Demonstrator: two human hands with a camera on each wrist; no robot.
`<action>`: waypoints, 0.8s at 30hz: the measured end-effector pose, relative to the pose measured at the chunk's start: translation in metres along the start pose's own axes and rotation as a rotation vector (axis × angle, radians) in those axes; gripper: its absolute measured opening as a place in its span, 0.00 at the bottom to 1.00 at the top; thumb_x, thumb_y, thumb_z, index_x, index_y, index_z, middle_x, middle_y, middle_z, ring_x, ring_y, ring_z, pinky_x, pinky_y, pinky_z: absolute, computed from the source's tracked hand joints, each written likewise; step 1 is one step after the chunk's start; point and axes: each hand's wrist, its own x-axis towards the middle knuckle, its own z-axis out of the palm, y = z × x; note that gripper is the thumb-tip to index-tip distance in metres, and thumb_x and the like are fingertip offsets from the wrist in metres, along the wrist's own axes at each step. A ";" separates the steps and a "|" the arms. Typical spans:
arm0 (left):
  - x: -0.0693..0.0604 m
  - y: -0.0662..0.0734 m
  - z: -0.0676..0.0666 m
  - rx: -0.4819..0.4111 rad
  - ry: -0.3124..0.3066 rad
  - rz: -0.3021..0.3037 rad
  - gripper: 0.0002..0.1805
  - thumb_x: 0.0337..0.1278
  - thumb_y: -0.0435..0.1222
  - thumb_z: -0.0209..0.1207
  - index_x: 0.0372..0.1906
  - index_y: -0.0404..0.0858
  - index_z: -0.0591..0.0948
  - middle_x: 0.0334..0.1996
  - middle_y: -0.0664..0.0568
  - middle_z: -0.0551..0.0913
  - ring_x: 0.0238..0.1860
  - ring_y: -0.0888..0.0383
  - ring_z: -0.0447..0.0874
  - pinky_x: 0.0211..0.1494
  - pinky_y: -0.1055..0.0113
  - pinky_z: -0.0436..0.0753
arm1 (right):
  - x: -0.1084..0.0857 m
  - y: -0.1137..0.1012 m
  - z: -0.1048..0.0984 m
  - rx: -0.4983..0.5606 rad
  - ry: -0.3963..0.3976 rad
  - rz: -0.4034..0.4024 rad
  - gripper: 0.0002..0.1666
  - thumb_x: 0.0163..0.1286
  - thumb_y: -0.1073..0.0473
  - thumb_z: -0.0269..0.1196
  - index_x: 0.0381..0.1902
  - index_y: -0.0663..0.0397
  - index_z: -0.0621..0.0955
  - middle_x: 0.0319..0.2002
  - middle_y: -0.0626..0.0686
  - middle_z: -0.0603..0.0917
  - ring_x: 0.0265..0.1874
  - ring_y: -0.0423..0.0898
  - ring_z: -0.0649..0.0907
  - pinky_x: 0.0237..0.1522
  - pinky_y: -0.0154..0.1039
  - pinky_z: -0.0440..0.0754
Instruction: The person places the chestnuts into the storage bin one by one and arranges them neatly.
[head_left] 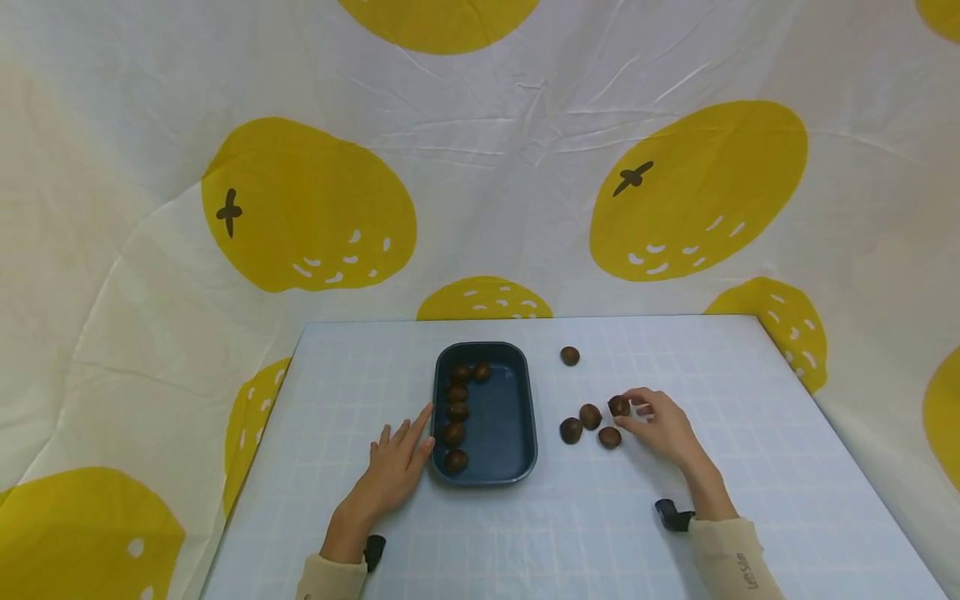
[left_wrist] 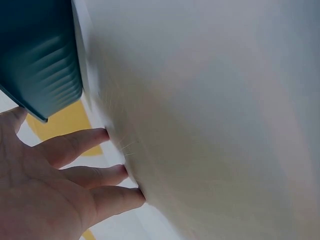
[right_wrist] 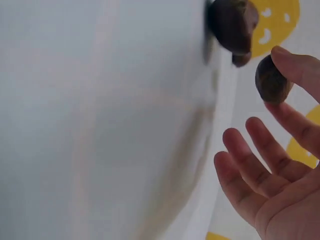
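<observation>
A chestnut [right_wrist: 273,80] is pinched between thumb and index finger of my right hand [head_left: 660,425], raised off the table in the right wrist view. Its other fingers are spread loosely. Just left of that hand, several loose brown chestnuts [head_left: 590,417] lie on the table in the head view. My left hand [head_left: 397,467] rests with fingers extended along the left side of a dark blue tray [head_left: 498,482], touching its rim. Inside the tray, several chestnuts [head_left: 457,411] form a column by the left wall, with one more [head_left: 482,372] beside the column's far end.
One chestnut [head_left: 570,357] lies apart toward the table's far edge, right of the tray. The table [head_left: 615,533] has a pale checked covering. Behind it hangs a white cloth [head_left: 487,208] printed with yellow fruit.
</observation>
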 end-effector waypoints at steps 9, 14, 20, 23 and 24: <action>0.000 0.000 -0.001 0.004 0.003 0.006 0.32 0.78 0.59 0.36 0.81 0.61 0.51 0.73 0.32 0.61 0.72 0.22 0.43 0.64 0.23 0.42 | 0.007 -0.032 -0.001 0.009 0.047 -0.044 0.29 0.65 0.49 0.71 0.58 0.58 0.79 0.54 0.64 0.79 0.51 0.64 0.81 0.48 0.61 0.80; 0.000 -0.001 0.000 0.005 0.006 0.007 0.32 0.78 0.59 0.36 0.81 0.61 0.51 0.73 0.32 0.61 0.71 0.21 0.44 0.64 0.23 0.42 | 0.011 -0.051 0.007 0.047 0.050 -0.054 0.28 0.64 0.51 0.72 0.58 0.56 0.79 0.54 0.62 0.80 0.50 0.62 0.81 0.47 0.59 0.81; 0.000 -0.001 0.000 0.010 0.009 0.010 0.32 0.78 0.59 0.36 0.81 0.61 0.51 0.72 0.31 0.62 0.71 0.21 0.44 0.64 0.22 0.42 | 0.014 -0.076 0.021 0.080 0.055 -0.124 0.26 0.62 0.53 0.73 0.56 0.56 0.81 0.50 0.61 0.81 0.47 0.59 0.82 0.45 0.57 0.82; 0.000 0.000 0.000 0.002 0.007 0.009 0.32 0.78 0.59 0.36 0.81 0.61 0.50 0.72 0.32 0.62 0.72 0.21 0.43 0.64 0.23 0.42 | 0.017 -0.085 0.027 0.088 0.058 -0.153 0.26 0.62 0.53 0.74 0.55 0.56 0.81 0.49 0.61 0.81 0.45 0.58 0.83 0.45 0.56 0.82; 0.000 0.000 0.000 -0.003 0.008 0.008 0.32 0.78 0.59 0.36 0.81 0.62 0.51 0.73 0.32 0.61 0.72 0.22 0.43 0.65 0.23 0.42 | 0.018 -0.088 0.028 0.089 0.057 -0.160 0.26 0.61 0.53 0.74 0.55 0.56 0.81 0.49 0.61 0.81 0.45 0.58 0.83 0.45 0.56 0.82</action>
